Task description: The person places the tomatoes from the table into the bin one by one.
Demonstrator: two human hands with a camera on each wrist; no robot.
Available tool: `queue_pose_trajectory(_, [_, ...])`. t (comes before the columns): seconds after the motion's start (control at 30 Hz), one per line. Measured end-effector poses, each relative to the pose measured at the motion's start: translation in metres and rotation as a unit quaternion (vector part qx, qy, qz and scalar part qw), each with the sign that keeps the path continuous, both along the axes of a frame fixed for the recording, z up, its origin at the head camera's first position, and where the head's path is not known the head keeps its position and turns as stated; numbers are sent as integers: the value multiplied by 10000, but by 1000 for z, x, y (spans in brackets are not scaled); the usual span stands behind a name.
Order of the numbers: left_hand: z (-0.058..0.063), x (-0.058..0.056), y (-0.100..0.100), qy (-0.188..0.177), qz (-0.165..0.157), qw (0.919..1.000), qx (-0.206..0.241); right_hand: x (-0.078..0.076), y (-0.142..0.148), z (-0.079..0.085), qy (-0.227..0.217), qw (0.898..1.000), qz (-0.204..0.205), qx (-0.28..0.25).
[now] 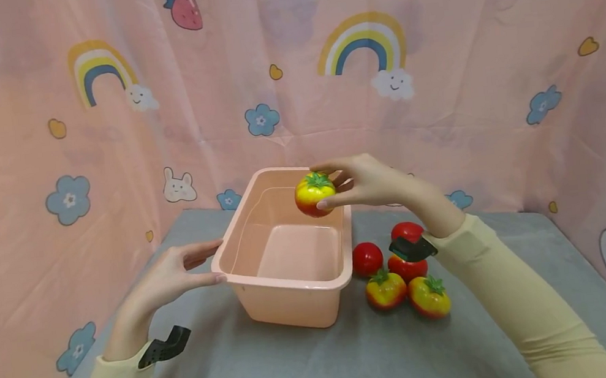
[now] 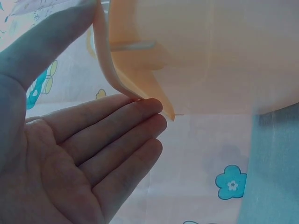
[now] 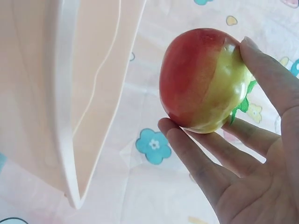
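My right hand pinches a yellow-and-red toy tomato with a green leafy top, above the far right part of a peach plastic bin. In the right wrist view, the thumb presses one side of the tomato and the fingertips support the other; the bin's rim is apart from it. My left hand touches the bin's near left rim. The left wrist view shows the left thumb and straight fingers against that rim. The visible bin floor is bare.
Right of the bin, red tomatoes and yellow-and-red tomatoes lie grouped on a grey cloth-covered table, partly behind the right wrist's black strap camera. A pink patterned curtain encloses the back and sides.
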State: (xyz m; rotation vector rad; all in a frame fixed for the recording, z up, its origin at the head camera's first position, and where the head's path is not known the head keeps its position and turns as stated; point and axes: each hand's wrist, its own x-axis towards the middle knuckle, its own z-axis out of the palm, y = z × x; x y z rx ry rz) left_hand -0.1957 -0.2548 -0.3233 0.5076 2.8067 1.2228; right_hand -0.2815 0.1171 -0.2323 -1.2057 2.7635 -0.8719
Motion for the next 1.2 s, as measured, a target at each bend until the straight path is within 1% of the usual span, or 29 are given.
queue_pose_trajectory(0.2, [-2, -1, 2, 26, -40, 10000, 19, -1, -5, -2, -3, 9999, 28, -129])
queue_pose_trajectory(0.4, [0, 0, 4, 29, -48, 10000, 36, 2, 1, -4, -55, 9998, -52, -179])
queue_pose_trajectory(0.6, [0, 0, 3, -6, -44, 9999, 125, 8, 11, -7, 20, 9997, -50, -247])
queue_pose_trajectory(0.83, [2, 2, 2, -12, -47, 9999, 105, 15, 27, -11, 187, 9991, -33, -367])
queue_pose_trajectory(1.2, [2, 3, 4, -37, -22, 9999, 126, 29, 54, -18, 178, 9987, -96, -478])
